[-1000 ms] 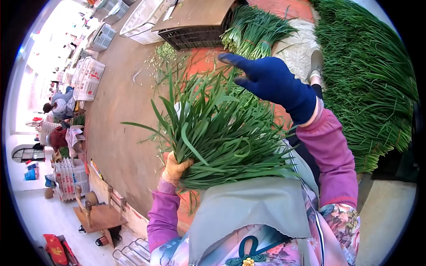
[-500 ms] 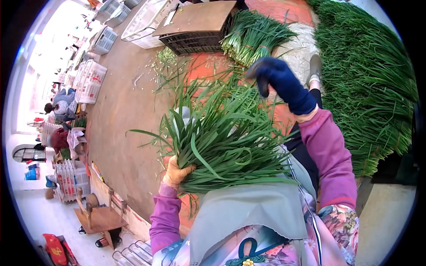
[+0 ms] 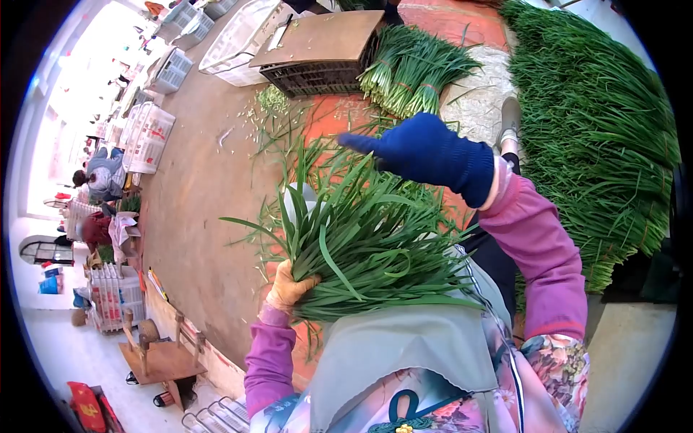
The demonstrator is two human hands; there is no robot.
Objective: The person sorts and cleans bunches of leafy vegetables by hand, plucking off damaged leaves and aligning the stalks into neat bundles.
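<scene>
My left hand (image 3: 290, 287), in a yellow-orange glove, is closed round one end of a loose bunch of garlic chives (image 3: 375, 245). The long flat leaves lie across my grey apron (image 3: 411, 343) and fan out forward and to the right. My right hand (image 3: 426, 155), in a dark blue knitted glove, is raised above the far side of the bunch, apart from the held leaves. Its forefinger stretches out to the left with a dark fingertip, and I see nothing in it. The other fingers are partly hidden behind the hand.
Tied chive bundles (image 3: 419, 72) lie ahead, beside a black crate (image 3: 317, 76) topped with a brown board (image 3: 325, 36). A long heap of chives (image 3: 592, 144) fills the right side. Leaf scraps (image 3: 274, 101) litter the floor. White baskets (image 3: 148, 137) and seated people are at the left.
My right hand has swung left and slightly down, and its curled fingers have changed to a stretched forefinger. My left hand still grips the chives in nearly the same place.
</scene>
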